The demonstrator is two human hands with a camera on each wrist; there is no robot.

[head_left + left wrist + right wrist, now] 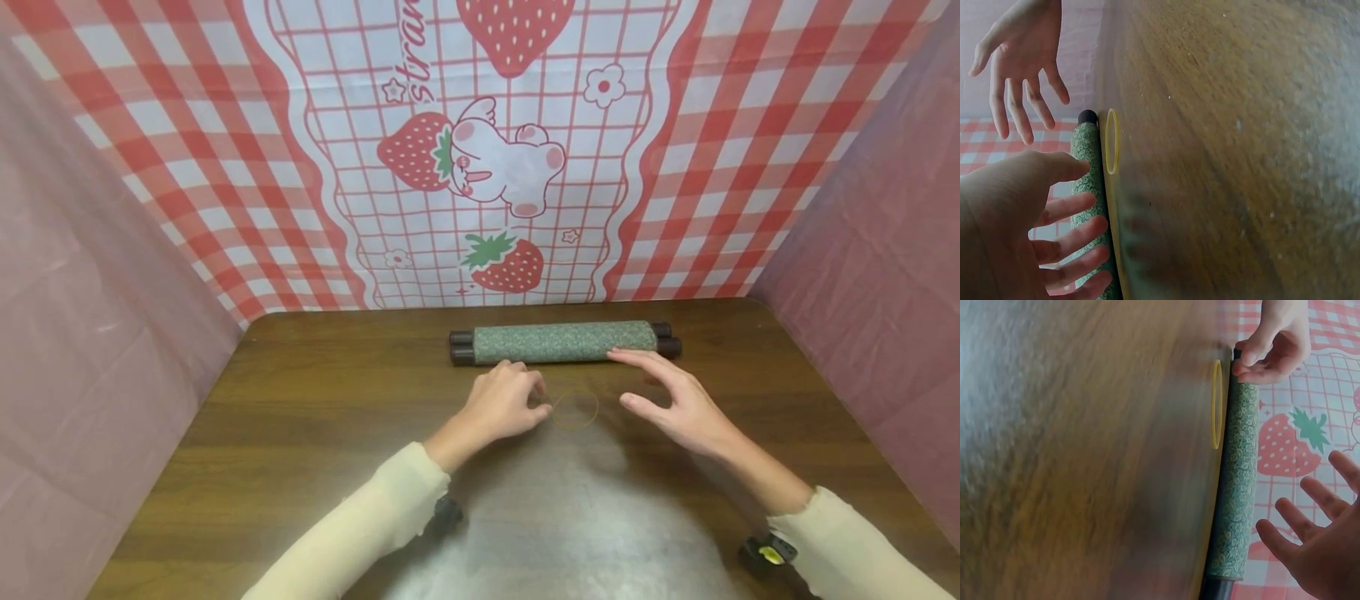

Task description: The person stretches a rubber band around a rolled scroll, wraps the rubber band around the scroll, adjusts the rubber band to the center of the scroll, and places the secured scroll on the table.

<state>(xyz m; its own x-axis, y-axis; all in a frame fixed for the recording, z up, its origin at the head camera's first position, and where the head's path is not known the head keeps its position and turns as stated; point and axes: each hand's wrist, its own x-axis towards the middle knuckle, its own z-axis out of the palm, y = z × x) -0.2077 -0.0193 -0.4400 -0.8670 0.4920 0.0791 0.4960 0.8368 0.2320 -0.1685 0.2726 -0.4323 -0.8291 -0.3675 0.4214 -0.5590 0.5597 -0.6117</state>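
Note:
A rolled scroll (pixel 562 342) with a green patterned backing and dark roller ends lies crosswise on the table. In front of it is a thin yellow rubber band (pixel 597 408), a loose ring on the wood. My left hand (pixel 504 402) hovers just left of the band, its fingers loosely bent; the left wrist view shows nothing in that hand (pixel 1010 212). To the right of the band my right hand (pixel 686 412) is spread, thumb apart from the fingers. It holds nothing; in the right wrist view its fingers (pixel 1297 519) are apart from the scroll.
The brown wooden table (pixel 300 433) has rounded far corners. Behind it hangs a red-and-white checked cloth (pixel 300 208) with strawberry prints. Pink curtains (pixel 90 292) close off both sides. A dark wrist strap (pixel 768 552) shows at the right sleeve.

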